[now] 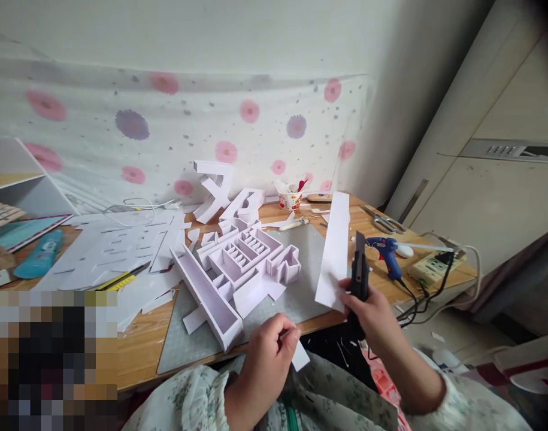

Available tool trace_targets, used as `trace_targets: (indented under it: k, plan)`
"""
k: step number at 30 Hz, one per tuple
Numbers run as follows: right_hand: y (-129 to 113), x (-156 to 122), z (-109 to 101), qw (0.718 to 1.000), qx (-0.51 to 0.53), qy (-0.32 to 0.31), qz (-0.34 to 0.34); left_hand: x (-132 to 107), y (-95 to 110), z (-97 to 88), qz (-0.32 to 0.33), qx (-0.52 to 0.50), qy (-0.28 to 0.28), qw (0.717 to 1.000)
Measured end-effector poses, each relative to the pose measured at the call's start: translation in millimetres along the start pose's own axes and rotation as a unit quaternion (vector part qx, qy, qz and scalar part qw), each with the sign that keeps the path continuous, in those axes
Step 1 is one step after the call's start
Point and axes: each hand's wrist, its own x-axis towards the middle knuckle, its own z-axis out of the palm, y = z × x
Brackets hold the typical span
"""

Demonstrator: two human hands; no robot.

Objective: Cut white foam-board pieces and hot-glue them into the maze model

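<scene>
while left hand (pixel 272 354) pinches card (pixel 300 357), right hand (pixel 369 308) clasps cutter (pixel 359 272), strip (pixel 336 245) touching that hand

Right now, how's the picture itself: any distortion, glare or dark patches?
Head view: the cabinet leans steeply, likely from wide-angle distortion; head view: the upper right corner falls dark, and coarse pixel blocks mask the lower left; head view: light on the wall looks soft, without harsh glare, while the black cutter in the right hand shows little surface detail.

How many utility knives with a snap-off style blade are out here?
2 that I can see: a black cutter in the right hand, and a yellow cutter on the white sheets at left. Others could be hidden.
</scene>
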Motion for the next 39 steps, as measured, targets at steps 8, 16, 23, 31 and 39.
trace_targets:
  k: [8,16,23,31,39]
  plan:
    - [-1,56,-23,0.992,-0.120,-0.044,-0.012,-7,-3,-11.7,0.037,0.017,0.002,0.999]
    - [0,50,-41,0.931,-0.352,-0.028,-0.095,-1,-5,-16.0,-0.065,-0.072,-0.015,0.995]
    - [-3,70,-8,0.865,-0.472,-0.041,-0.163,-2,4,-15.7,-0.149,-0.189,-0.033,0.970]
    - [-21,28,12,0.877,-0.392,-0.055,-0.272,-6,1,-15.3,-0.164,-0.253,0.029,0.953]
    - [-9,-49,31,0.951,0.033,-0.286,-0.111,-5,8,-11.9,-0.141,-0.258,0.008,0.956]
